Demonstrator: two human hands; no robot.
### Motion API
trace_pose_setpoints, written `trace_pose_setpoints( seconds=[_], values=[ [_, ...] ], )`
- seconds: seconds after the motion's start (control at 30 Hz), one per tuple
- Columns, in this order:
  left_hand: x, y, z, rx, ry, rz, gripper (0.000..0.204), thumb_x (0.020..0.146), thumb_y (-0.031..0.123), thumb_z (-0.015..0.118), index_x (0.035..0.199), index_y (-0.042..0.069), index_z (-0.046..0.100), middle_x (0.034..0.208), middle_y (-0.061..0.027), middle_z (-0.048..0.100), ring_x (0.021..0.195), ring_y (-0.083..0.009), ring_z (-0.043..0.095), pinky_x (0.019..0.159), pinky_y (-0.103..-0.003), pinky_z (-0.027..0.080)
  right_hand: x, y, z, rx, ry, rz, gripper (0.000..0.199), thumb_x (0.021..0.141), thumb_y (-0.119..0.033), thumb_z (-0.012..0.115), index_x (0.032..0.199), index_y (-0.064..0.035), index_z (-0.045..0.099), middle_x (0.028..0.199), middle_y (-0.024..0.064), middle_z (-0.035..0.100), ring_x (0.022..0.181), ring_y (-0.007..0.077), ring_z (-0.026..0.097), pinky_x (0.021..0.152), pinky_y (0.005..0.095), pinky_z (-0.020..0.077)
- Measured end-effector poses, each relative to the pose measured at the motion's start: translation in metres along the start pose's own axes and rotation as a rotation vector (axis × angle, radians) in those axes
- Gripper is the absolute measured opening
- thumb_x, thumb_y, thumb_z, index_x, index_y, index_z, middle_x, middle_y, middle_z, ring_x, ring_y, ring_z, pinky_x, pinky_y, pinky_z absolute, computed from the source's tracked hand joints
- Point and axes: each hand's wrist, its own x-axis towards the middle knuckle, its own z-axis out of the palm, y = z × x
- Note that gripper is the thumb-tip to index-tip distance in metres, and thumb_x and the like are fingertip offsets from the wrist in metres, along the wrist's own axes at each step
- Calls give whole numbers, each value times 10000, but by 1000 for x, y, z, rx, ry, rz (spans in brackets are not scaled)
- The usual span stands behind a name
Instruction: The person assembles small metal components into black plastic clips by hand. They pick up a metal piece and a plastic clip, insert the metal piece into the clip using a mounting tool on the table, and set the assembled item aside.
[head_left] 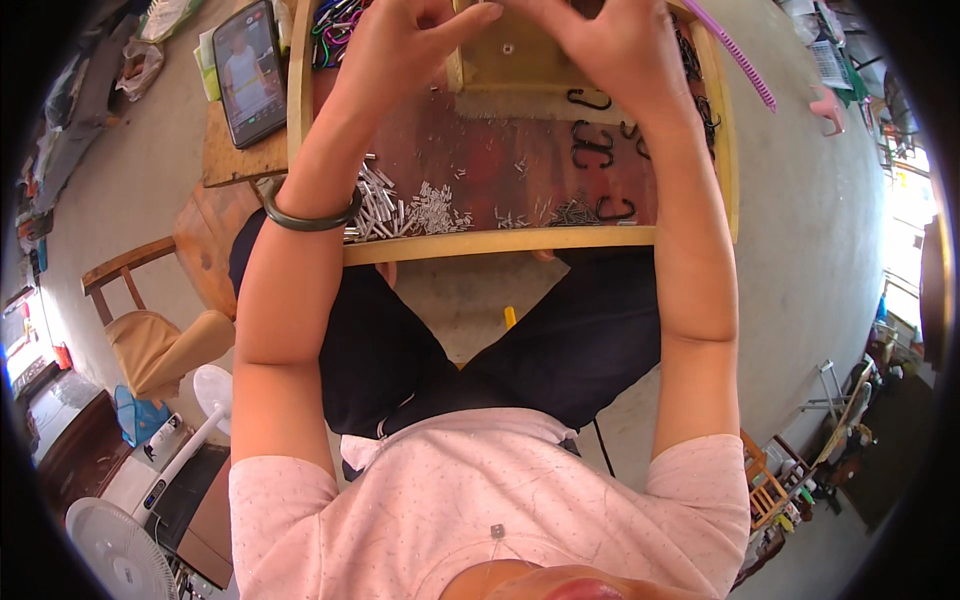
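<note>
Both my hands are over the far side of a wooden-rimmed work tray, cut off by the top edge. My left hand has its thumb stretched to the right; its other fingertips are out of view. Opposite it, my right hand reaches inward, its fingertips hidden too, so whatever they hold cannot be made out. Between them stands a yellowish box-like fixture. Black hook-shaped pieces lie beside my right wrist. Silver metal rods and a heap of tiny metal pieces lie along the near rim.
Colourful carabiner-like clips fill the tray's far left corner. A smartphone leans left of the tray. A purple coiled cord hangs over the right rim. A wooden chair and white fans stand at left.
</note>
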Motion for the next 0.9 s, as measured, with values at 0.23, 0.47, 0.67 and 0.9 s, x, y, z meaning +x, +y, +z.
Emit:
trace_pose_setpoints(
  seconds=[0.23,0.47,0.67,0.9],
  values=[
    [-3,1,4,156,66,55,489,946,397,752,692,4,611,534,21,446,507,-86,440,502,-307,342,14,-14,7,-26,-217,-31,438,920,-99,634,1340,29,637,1191,262,706,1108,395,683,979,423,525],
    [-24,40,-2,689,476,659,128,911,193,769,907,70,735,866,-45,707,716,-234,661,637,-327,505,14,-18,5,23,-203,18,421,894,-52,604,1308,-17,676,1110,263,715,993,422,693,902,449,542],
    [-7,29,-13,857,695,595,643,636,359,904,1116,72,587,999,-101,626,1032,-334,592,970,-464,414,16,-18,5,20,-220,38,429,887,-40,597,1308,-7,677,1087,272,719,974,413,706,894,441,548],
    [-8,25,-15,864,582,594,600,632,416,903,1018,77,592,971,-86,633,992,-308,605,919,-427,423,13,-4,15,43,-183,-61,436,873,-25,594,1299,5,678,1151,272,712,1028,405,706,933,428,547]
  ],
)
